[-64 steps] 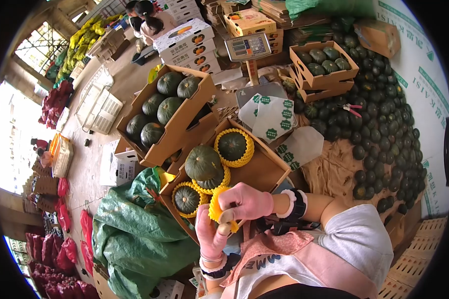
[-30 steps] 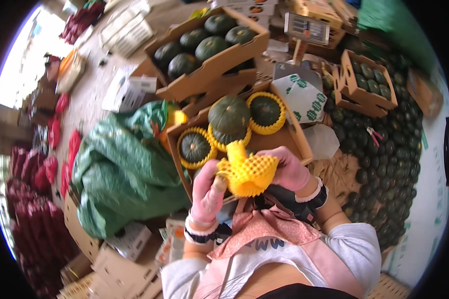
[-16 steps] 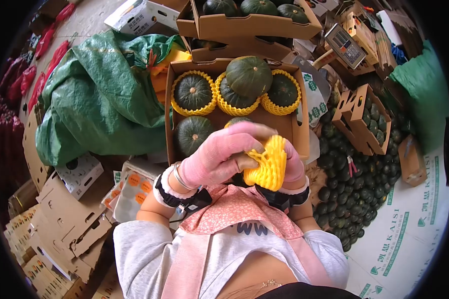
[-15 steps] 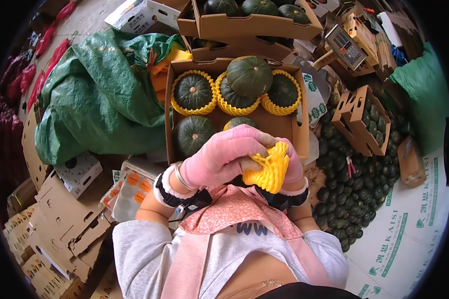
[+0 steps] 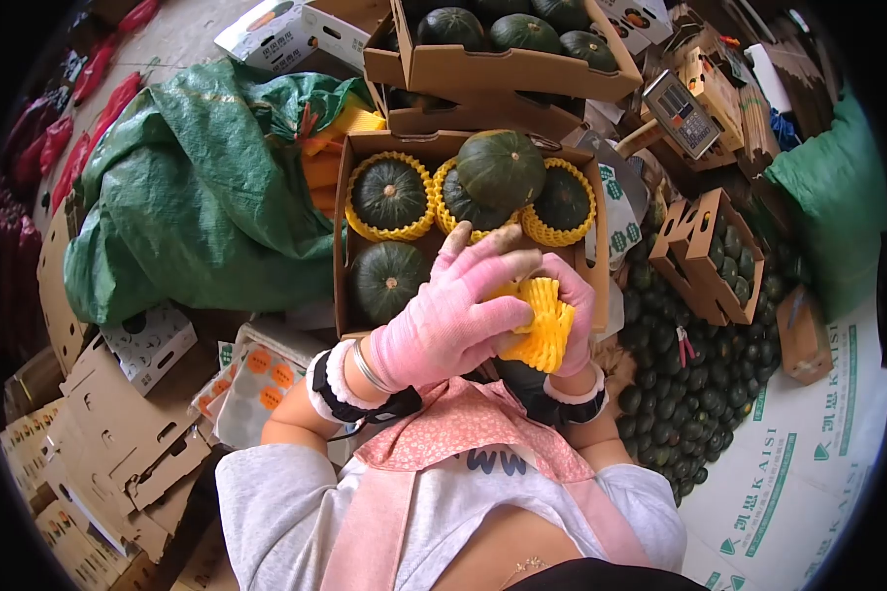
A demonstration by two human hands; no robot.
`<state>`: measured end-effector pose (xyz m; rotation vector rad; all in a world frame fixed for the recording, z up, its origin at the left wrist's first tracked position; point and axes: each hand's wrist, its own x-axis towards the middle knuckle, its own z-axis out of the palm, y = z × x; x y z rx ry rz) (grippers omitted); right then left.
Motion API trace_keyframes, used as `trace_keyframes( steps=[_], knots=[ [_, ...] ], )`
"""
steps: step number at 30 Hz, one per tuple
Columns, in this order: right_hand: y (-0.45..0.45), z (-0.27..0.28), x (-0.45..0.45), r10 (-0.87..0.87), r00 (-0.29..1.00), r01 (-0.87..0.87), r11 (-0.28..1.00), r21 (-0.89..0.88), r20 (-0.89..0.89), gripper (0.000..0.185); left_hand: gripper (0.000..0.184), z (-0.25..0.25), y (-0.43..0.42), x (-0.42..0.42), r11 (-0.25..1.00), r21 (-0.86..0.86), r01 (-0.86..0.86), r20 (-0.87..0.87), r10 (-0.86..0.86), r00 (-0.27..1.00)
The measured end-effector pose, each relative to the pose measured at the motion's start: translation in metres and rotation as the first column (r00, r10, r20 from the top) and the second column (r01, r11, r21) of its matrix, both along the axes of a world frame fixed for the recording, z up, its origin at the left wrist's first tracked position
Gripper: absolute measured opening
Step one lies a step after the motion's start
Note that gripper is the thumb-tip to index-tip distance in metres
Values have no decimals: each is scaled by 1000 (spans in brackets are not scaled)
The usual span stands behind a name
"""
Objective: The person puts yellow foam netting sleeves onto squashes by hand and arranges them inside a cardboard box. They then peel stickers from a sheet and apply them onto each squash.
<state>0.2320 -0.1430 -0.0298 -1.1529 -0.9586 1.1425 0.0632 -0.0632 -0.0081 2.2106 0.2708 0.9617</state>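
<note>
My right hand (image 5: 573,304), in a pink glove, is wrapped round a bunched yellow foam net (image 5: 542,330). My left hand (image 5: 453,310), gloved too, lies against the net's left side with its fingers spread and raised. Just beyond both hands stands an open cardboard box (image 5: 597,258). Its far row holds three dark green pumpkins in yellow nets, at left (image 5: 389,192), middle (image 5: 471,209) and right (image 5: 560,200). A bare pumpkin (image 5: 501,170) rests on top of the middle one. Another bare pumpkin (image 5: 387,282) sits at the near left; my left hand hides part of the box.
Stacked boxes of pumpkins (image 5: 512,74) stand behind. A green sack (image 5: 207,197) lies at left, above flattened cardboard (image 5: 128,424). At right are a scale (image 5: 680,113), another pumpkin box (image 5: 705,258), pink-handled clippers (image 5: 685,347) and a large pumpkin pile (image 5: 680,414).
The view has swung round and settled over the box. The yellow net, earlier spread between both hands, is now bunched at my right hand, and my left hand's fingers have opened and lifted.
</note>
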Motion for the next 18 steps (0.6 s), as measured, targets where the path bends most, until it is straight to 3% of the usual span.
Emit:
trace_keyframes(
  steps=[4,5,8,11,12,14,15,18],
  knots=[
    [-2,-8,-1,57,985,-75,992,-103,-160,17,21,-7,4,-4,995,86,51,80,-58,995],
    [0,-13,1,85,994,-85,996,8,66,18,22,-6,3,-4,992,103,74,133,-88,987],
    [6,-3,-3,59,979,-94,979,180,195,20,27,-9,-1,-6,990,3,141,134,-140,981],
    [12,18,-9,43,969,-90,978,188,243,23,29,-10,0,-9,990,139,15,105,-29,994],
    [10,17,-4,108,955,-161,970,181,277,23,28,-10,-1,-10,990,144,5,106,-20,994],
    [13,12,6,43,894,-189,939,287,446,20,27,-8,-4,-13,989,150,-14,105,-2,994],
    [11,17,3,27,902,-119,975,187,431,15,24,-9,-3,-10,996,94,9,97,-18,995],
    [15,8,4,-135,798,-86,939,332,587,15,19,0,7,-15,892,-312,327,105,-309,945]
  ],
)
